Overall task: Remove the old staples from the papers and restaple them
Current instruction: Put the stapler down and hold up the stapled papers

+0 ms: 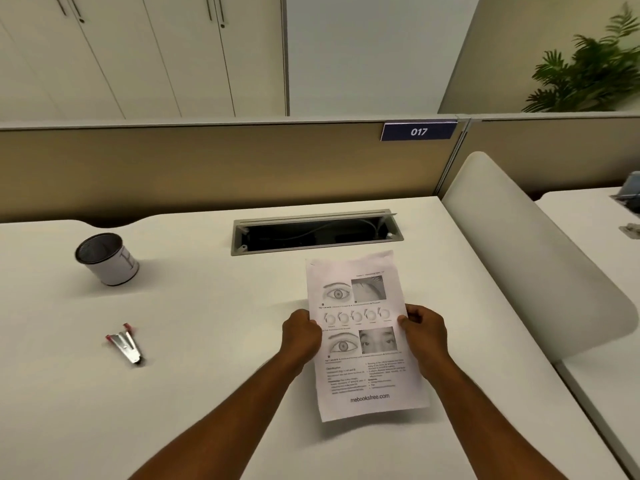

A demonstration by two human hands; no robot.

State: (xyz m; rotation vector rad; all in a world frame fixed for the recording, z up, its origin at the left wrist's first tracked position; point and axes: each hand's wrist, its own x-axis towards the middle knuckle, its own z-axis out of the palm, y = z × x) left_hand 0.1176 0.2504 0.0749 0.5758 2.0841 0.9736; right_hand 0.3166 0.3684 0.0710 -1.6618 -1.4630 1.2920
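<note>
- the papers (363,337) are white sheets with black print. they show drawings and photos of eyes, a row of small round pictures, and lines of words lower down. a web name is printed near the bottom.
- the papers are held up just above the white desk (207,393), to the right of the middle. the top edge tips away toward the back of the desk. the top left corner has a small dark mark, too small to tell what it is.
- far left at the back stands a round cup (105,258) with a dark inside and a white side.
- nearer and still on the left lies a silver staple remover (125,344) with red tips. it is well apart from the papers and no hand touches it.
- behind the papers there is a long open slot (317,233) in the desk with a cable inside.
- a blue sign (418,131) reading 017 sits on the tan wall at the back.
- a white divider (519,258) stands on the right, and a green plant (588,71) shows far right.
- nothing lies between the hands and the papers.
- the left hand (302,336) grips the left edge of the papers, fingers curled around it.
- the right hand (424,329) grips the right edge, thumb on the front of the page.
- both arms reach forward from the bottom.
</note>
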